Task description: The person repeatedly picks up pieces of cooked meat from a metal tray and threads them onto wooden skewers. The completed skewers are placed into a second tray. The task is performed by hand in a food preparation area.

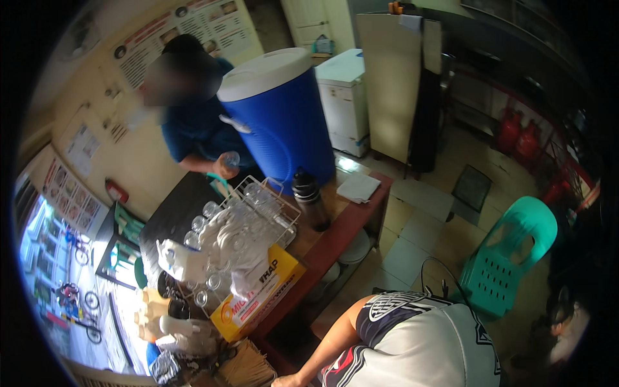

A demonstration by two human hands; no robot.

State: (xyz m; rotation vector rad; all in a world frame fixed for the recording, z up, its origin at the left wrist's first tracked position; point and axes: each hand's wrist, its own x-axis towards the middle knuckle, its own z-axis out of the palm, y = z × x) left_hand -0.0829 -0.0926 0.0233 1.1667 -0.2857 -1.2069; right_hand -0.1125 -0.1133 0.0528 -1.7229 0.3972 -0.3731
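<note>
Neither my left hand nor my right hand shows. Before me is a red-edged counter (333, 237). A wire rack (291, 223) on it holds several clear glasses or jars (256, 191), with white cloths (225, 232) over some. The yellow cling wrap box (261, 292) lies beside the rack. A large blue cooler with a white lid (285, 116) stands behind a dark bottle (309, 196). At the bottom, a person in a white and dark jersey (425, 338) bends over, one arm reaching down; that hand is cut off by the frame edge.
Another person (203, 126) stands behind the counter, a clear glass in hand. A green plastic chair (512, 256) is at the right, with red gas cylinders (517, 133) beyond. A folded cloth (358, 187) lies on the counter. A white chest freezer (342, 101) stands behind.
</note>
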